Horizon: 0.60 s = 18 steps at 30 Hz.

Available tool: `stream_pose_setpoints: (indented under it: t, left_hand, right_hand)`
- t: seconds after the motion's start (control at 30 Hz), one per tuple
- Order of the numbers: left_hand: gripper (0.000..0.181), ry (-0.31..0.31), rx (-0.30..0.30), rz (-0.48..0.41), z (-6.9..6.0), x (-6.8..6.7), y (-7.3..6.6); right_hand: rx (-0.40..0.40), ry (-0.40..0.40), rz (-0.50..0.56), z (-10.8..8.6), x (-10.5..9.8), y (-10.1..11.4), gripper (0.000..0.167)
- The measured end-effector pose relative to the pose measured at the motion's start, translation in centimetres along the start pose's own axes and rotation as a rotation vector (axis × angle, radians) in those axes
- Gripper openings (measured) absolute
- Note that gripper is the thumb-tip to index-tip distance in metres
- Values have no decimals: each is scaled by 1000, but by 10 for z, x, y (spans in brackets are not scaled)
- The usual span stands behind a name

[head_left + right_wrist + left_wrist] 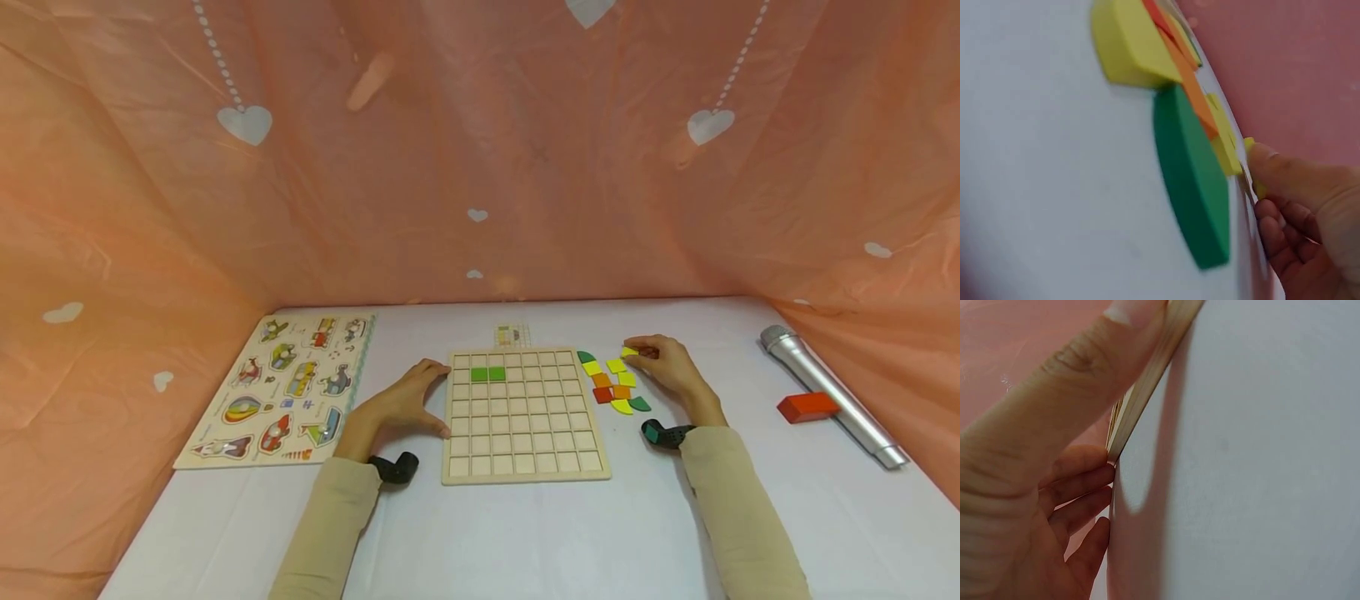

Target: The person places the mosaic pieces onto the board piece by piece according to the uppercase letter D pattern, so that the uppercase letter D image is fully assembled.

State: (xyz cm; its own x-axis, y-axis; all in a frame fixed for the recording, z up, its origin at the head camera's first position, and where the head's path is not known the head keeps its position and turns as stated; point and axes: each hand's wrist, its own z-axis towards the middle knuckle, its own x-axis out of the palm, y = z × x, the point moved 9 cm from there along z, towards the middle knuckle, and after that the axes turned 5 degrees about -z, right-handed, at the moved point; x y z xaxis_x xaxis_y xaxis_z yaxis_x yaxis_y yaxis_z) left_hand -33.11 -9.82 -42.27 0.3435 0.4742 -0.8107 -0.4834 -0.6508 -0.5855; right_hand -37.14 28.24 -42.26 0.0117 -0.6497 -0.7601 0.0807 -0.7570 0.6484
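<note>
A wooden grid board [525, 479] lies flat, with two green squares [488, 374] side by side in its upper left cells. My left hand [405, 400] rests at the board's left edge, thumb and fingers spread and touching it; the left wrist view shows the thumb [1079, 369] against the wooden rim [1141, 394]. Right of the board is a group of yellow, orange, red and green pieces [603, 395]. At its far right end my right hand [671, 367] pinches a yellow piece [629, 352]. In the right wrist view a green curved piece [1191, 181] is closest.
A picture puzzle board [258, 408] lies at the left. A small patterned card [512, 335] is behind the grid board. On the right, a red block [807, 407] touches or overlaps a silver microphone [840, 400]. A pink curtain [480, 167] hangs around the white table.
</note>
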Motion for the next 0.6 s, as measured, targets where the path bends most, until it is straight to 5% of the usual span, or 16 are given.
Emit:
stream_pose_setpoints:
  t: [0.2, 0.6]
  left_hand:
    - [105, -4, 2, -2, 1, 0, 1]
    - [105, 1, 0, -2, 1, 0, -1]
  right_hand:
    - [-58, -4, 18, 5, 6, 32, 35]
    - [-375, -25, 14, 3, 50, 130, 30]
